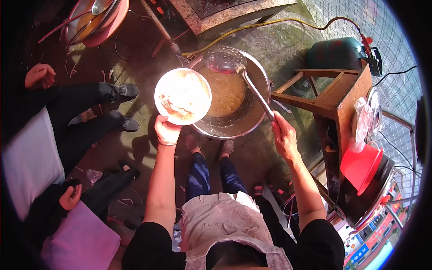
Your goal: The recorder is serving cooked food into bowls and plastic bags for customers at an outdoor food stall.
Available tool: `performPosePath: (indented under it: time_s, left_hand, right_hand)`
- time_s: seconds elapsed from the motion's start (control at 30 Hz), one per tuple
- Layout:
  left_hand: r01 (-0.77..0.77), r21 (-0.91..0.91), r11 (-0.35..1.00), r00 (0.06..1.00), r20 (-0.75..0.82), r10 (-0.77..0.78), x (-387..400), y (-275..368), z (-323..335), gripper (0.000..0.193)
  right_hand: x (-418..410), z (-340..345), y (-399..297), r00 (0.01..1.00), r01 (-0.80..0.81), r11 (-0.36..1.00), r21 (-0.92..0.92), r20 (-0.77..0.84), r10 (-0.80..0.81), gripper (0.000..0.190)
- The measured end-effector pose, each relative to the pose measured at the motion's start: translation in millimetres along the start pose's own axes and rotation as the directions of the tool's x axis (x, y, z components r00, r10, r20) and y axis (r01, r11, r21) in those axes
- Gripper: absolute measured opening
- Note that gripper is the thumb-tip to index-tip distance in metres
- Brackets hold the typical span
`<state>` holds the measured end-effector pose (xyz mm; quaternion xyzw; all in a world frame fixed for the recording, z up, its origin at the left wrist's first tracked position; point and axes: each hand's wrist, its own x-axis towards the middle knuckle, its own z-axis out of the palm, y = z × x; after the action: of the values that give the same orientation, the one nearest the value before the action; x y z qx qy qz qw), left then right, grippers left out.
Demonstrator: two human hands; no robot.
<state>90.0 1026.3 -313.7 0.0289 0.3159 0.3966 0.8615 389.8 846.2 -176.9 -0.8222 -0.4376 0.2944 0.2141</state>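
Note:
My left hand grips the rim of a white bowl, thumb on top. Pale food fills the bowl, but glare washes out its detail. In my right hand is the metal handle of a perforated skimmer. The skimmer's head hangs over the far side of a large metal pot, with nothing plainly on it. Cloudy tan liquid with a lumpy surface lies in the pot. The bowl overlaps the pot's left rim from above and hides part of it.
A yellow hose runs behind the pot to a green gas cylinder. Wooden furniture with a red plastic scoop-like container stands at right. Two people sit at left, feet near the pot. Stacked basins are at upper left.

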Motion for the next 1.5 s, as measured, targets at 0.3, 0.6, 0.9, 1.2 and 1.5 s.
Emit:
performPosePath:
  time_s: [0.3,0.6,0.9,1.2,1.5]
  left_hand:
    - [-0.136,0.067,0.988,0.988,-0.064,0.14,-7.6,26.9,-17.0,0.064]
    - [-0.145,0.088,0.985,0.975,-0.155,0.158,-7.4,30.5,-45.1,0.069]
    - [-0.162,0.063,0.985,0.978,-0.126,0.169,-2.3,30.9,-67.1,0.072]
    - [-0.152,0.017,0.988,0.975,-0.161,0.153,-10.7,29.1,-58.0,0.07]
    - [-0.149,-0.034,0.988,0.989,-0.022,0.148,-22.9,33.0,-23.4,0.069]
  right_hand:
    - [101.2,133.4,82.9,0.808,-0.385,0.803,-0.454,0.255,0.531,0.028]
    - [134.5,247.3,105.7,0.761,-0.559,0.788,-0.258,0.218,0.611,0.029]
    - [125.3,330.2,136.2,0.824,-0.544,0.793,0.275,0.351,0.444,0.028]
    - [80.3,205.0,114.6,0.908,-0.275,0.911,0.308,0.395,0.141,0.029]
    - [3.5,22.7,-5.3,0.904,-0.27,0.923,0.275,0.402,0.144,0.027]
